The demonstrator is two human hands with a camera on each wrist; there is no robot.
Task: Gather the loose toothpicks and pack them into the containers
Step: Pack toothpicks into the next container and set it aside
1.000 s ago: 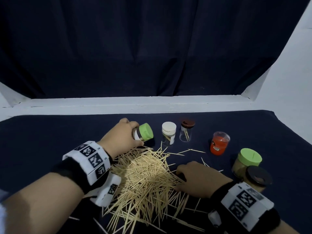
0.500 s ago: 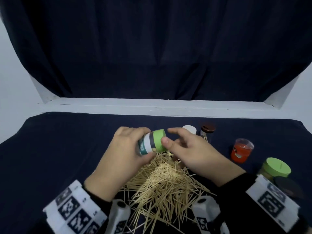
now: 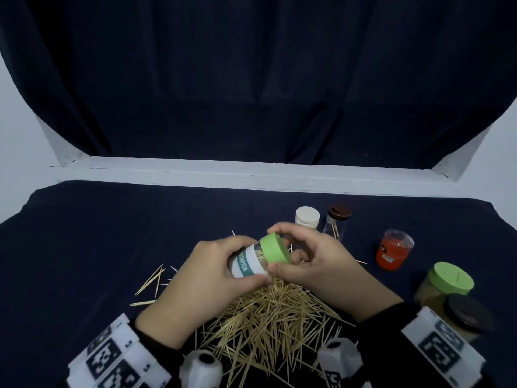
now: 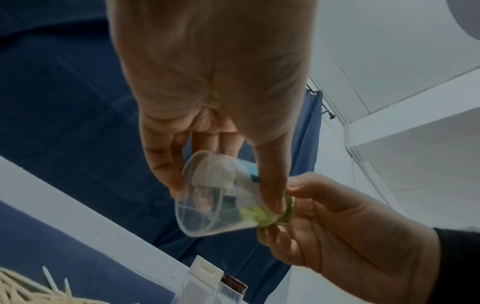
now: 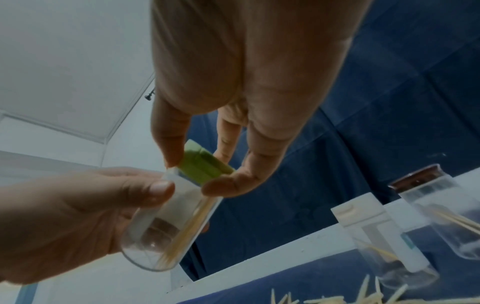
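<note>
- Toothpicks (image 3: 268, 317) lie in a loose heap on the dark bench (image 3: 98, 233), right under both hands, with a few strays off to the left.
- Left hand (image 3: 201, 278) grips the clear labelled container (image 3: 249, 261) round its body, tilted on its side above the heap.
- Right hand (image 3: 316, 264) pinches the green lid (image 3: 275, 247) between thumb and fingertips, lid on the container.
- Right wrist view shows a few toothpicks inside the held container.
- Behind the hands stand a white-capped container (image 3: 307, 218) and a brown-capped clear container (image 3: 338, 219), just beside each other.
- Further right sits a red container (image 3: 393, 253).
- Near the right wrist, a green-lidded jar (image 3: 444, 284) and a black-lidded jar (image 3: 467, 315) stand touching or nearly so.
</note>
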